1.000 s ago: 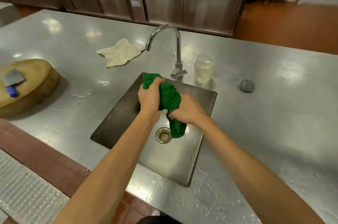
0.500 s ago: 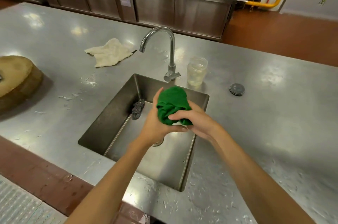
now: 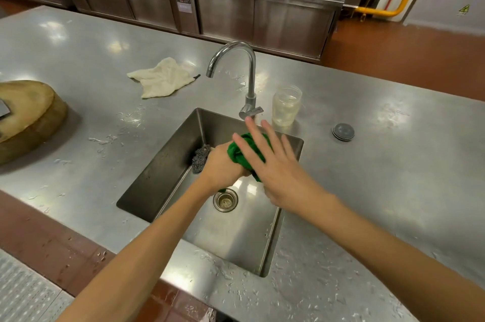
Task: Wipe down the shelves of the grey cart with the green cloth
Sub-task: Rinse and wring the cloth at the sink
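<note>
One view only, the head one, so here goes. The green cloth (image 3: 237, 157) is wadded into a ball over the sink (image 3: 162, 177), a bit above the drain (image 3: 225, 199), with the left hand (image 3: 220, 164) curled tight round it. The right hand (image 3: 278, 177) is flat, fingers straight and spread across the wad, gripping nothing. The cloth looks wet, so I'd guess soft, floppy, light but drippy, and nothing fragile. It's best taken bunched in the palm or folded into a pad. A steel scrubber (image 3: 200, 159) sits just beside the left hand. The grey cart isn't in shot.
</note>
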### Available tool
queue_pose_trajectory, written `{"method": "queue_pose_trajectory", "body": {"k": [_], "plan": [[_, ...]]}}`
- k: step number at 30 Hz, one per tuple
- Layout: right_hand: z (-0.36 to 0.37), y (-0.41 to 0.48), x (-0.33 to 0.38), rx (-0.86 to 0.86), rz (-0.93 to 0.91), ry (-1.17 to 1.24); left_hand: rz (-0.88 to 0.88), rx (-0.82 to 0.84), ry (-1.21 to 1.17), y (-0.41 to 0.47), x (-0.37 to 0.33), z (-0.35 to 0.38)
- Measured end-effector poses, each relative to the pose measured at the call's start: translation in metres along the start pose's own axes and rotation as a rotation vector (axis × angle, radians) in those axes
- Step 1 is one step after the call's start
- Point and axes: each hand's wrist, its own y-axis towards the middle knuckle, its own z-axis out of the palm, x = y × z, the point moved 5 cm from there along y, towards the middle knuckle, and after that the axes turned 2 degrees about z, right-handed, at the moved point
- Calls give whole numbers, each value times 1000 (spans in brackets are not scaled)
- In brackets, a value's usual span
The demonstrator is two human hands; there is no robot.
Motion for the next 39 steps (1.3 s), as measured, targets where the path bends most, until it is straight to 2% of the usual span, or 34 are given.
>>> {"method": "queue_pose_trajectory", "body": {"k": [3, 5, 7, 10, 14, 18, 20, 24, 27, 30, 31, 33, 36, 39], "plan": [[18, 18, -4, 35, 155, -158, 87, 64, 100, 0, -12, 6], [26, 30, -11, 62, 225, -195, 141, 57, 252, 5, -12, 1], [31, 40, -14, 76, 259, -108, 200, 19, 388, 9, -9, -5], [33, 53, -17, 74, 366, 49, 201, -36, 465, 16, 0, -14], [44, 62, -22, 274, 537, 382, 333, -63, 654, 21, 3, -23], [49, 72, -28, 424, 510, 472, 383, -75, 746, 24, 6, -23], [54, 72, -29, 421, 497, 502, 373, -55, 771, 27, 9, -21], [66, 61, -29, 278, 468, 561, 202, 16, 609, 35, 26, -25], [53, 47, -33, 76, 321, 419, 87, 93, 448, 37, 40, -27], [41, 31, -26, -65, 103, 244, -162, 86, -29, 32, 50, -32], [41, 27, -22, -71, 64, 183, -227, 114, -168, 30, 50, -31], [43, 25, -13, -87, 62, 45, -252, 248, -303, 23, 44, -23], [42, 36, -9, -104, 168, -114, -183, 403, -302, 16, 26, -9], [46, 50, -18, 45, 280, -135, -66, 346, -19, 25, 21, -11]]}}
